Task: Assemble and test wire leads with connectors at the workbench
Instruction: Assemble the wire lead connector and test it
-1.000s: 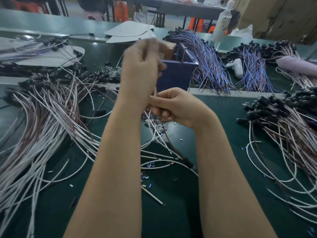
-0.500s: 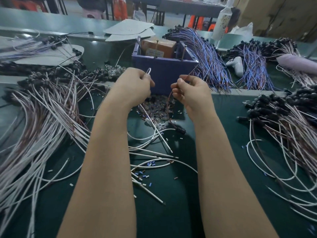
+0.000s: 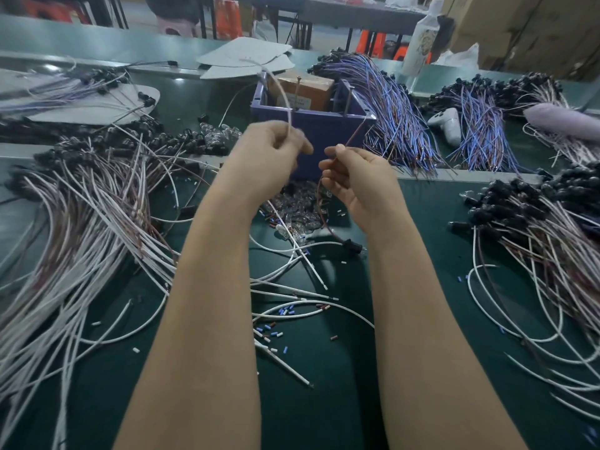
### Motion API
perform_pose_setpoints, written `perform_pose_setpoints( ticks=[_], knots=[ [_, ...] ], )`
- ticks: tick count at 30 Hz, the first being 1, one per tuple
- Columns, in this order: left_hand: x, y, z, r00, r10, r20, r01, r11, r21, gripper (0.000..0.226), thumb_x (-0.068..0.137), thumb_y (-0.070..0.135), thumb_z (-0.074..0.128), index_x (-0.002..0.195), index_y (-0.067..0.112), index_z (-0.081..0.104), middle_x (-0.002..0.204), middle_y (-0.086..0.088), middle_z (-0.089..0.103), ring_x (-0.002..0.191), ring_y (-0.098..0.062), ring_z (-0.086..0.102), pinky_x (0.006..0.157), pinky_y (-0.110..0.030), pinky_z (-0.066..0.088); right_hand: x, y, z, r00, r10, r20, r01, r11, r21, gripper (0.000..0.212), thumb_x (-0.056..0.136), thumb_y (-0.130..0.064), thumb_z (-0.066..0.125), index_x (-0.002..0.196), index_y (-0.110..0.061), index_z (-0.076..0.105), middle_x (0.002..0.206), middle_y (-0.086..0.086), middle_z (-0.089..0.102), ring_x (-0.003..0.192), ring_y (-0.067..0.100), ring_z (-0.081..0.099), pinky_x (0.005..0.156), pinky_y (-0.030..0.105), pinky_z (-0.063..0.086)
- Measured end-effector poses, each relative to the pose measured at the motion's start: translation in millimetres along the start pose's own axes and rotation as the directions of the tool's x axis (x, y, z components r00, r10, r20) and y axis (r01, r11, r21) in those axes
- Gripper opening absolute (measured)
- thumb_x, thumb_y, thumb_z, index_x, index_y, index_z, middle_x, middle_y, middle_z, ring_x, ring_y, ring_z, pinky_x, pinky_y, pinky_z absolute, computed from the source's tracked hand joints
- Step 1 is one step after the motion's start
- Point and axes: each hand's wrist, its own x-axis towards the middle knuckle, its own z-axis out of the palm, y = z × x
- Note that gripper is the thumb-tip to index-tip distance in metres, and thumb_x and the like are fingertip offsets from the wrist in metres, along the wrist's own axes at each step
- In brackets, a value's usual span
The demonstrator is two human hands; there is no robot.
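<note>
Since half a second ago the left hand (image 3: 269, 154) has brought a long arc of white wire (image 3: 283, 92) up above its knuckles, where only a small loop showed, and the brown wire (image 3: 355, 132) now pokes its tip up out of the right hand (image 3: 363, 183). Nearest me, the green desk (image 3: 324, 401) carries loose white leads (image 3: 292, 315) and a scatter of cut insulation bits (image 3: 276, 332). Just beyond, a black connector (image 3: 352, 246) ends the brown wire's lower run; whether it rests on the desk or hangs just over it I cannot tell. Above a heap of small clear bulbs (image 3: 292, 212) the hands stand close but apart, each pinching its own wire between thumb and fingers, the two free ends not touching. To my eye both ends are being raised and lined up for joining, so the lead is not yet assembled, let alone tested. Behind the hands sits a blue bin (image 3: 318, 134) holding a brown box (image 3: 308, 89), and farther right lies a bundle of blue and purple leads (image 3: 396, 108).
</note>
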Motion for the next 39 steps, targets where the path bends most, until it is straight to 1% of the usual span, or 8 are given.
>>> perform_pose_setpoints(
  ticks=[5,12,19,25,30,33,35,39],
  knots=[
    [-1,0,7,0.967,-0.049,0.250,-0.030,0.953,0.303,0.028,0.102,0.020,0.039,0.103,0.012,0.066,0.051,0.004,0.048,0.030,0.001,0.040,0.036,-0.012,0.032,-2,0,-4,0.995,-0.010,0.102,0.009,1.000,0.009,0.028,0.096,-0.029,0.054,0.086,-0.006,0.067,0.067,0.002,0.057,0.058,0.010,0.050,0.053,0.017,0.046],
    [-2,-4,2,0.931,-0.169,0.323,-0.022,0.859,0.511,0.030,0.100,0.025,0.041,0.098,0.012,0.068,0.056,0.006,0.055,0.039,-0.004,0.044,0.043,-0.017,0.036,-2,2,-7,0.978,-0.098,0.184,0.101,0.995,-0.007,0.013,0.093,-0.010,0.058,0.087,-0.009,0.069,0.059,-0.005,0.057,0.053,0.004,0.048,0.052,0.014,0.043],
    [3,-4,11,0.998,0.008,0.064,-0.020,0.982,0.187,0.014,0.096,0.024,0.052,0.101,0.014,0.060,0.082,-0.002,0.069,0.069,-0.014,0.063,0.077,-0.032,0.055,-2,4,-4,0.973,-0.123,0.196,0.138,0.988,-0.067,0.011,0.092,-0.007,0.058,0.085,-0.010,0.067,0.066,0.001,0.061,0.059,0.009,0.053,0.055,0.015,0.046],
    [6,-11,20,0.987,0.016,-0.161,0.018,0.978,0.207,0.009,0.094,0.016,0.053,0.096,0.020,0.060,0.086,-0.003,0.068,0.079,-0.016,0.062,0.072,-0.025,0.045,1,5,-1,0.984,-0.086,0.157,0.091,0.995,-0.029,0.012,0.094,-0.005,0.055,0.090,-0.007,0.065,0.069,0.002,0.062,0.059,0.006,0.056,0.059,0.015,0.050],
    [7,-17,18,0.943,0.007,-0.334,0.056,0.982,0.178,0.018,0.094,0.015,0.050,0.108,0.019,0.062,0.092,-0.004,0.070,0.085,-0.018,0.064,0.079,-0.028,0.048,5,7,-3,0.998,-0.069,-0.005,0.069,0.998,-0.014,0.016,0.095,-0.003,0.052,0.085,-0.010,0.062,0.075,0.004,0.062,0.065,0.007,0.058,0.059,0.013,0.051],
    [6,-16,20,0.927,0.011,-0.374,0.059,0.983,0.176,0.025,0.095,0.013,0.048,0.116,0.017,0.062,0.100,-0.005,0.071,0.090,-0.019,0.064,0.084,-0.028,0.048,5,9,-3,0.993,-0.072,-0.090,0.075,0.997,0.031,0.007,0.095,-0.002,0.052,0.099,-0.005,0.056,0.070,0.006,0.062,0.055,0.007,0.056,0.054,0.013,0.050],
    [5,-16,22,0.926,0.000,-0.377,0.068,0.984,0.167,0.032,0.095,0.010,0.045,0.122,0.016,0.060,0.107,-0.007,0.070,0.097,-0.020,0.063,0.088,-0.030,0.048,6,10,-2,0.987,-0.089,-0.131,0.096,0.994,0.048,0.017,0.095,0.000,0.051,0.111,-0.005,0.047,0.070,0.007,0.061,0.058,0.009,0.058,0.055,0.014,0.052],
    [5,-15,24,0.938,-0.029,-0.346,0.085,0.986,0.147,0.042,0.092,0.005,0.040,0.129,0.015,0.056,0.114,-0.010,0.067,0.104,-0.024,0.061,0.092,-0.033,0.048,6,12,2,0.976,-0.147,-0.160,0.145,0.989,-0.024,0.014,0.093,0.004,0.052,0.106,-0.002,0.051,0.075,0.006,0.062,0.066,0.010,0.060,0.062,0.015,0.054]
  ],
)
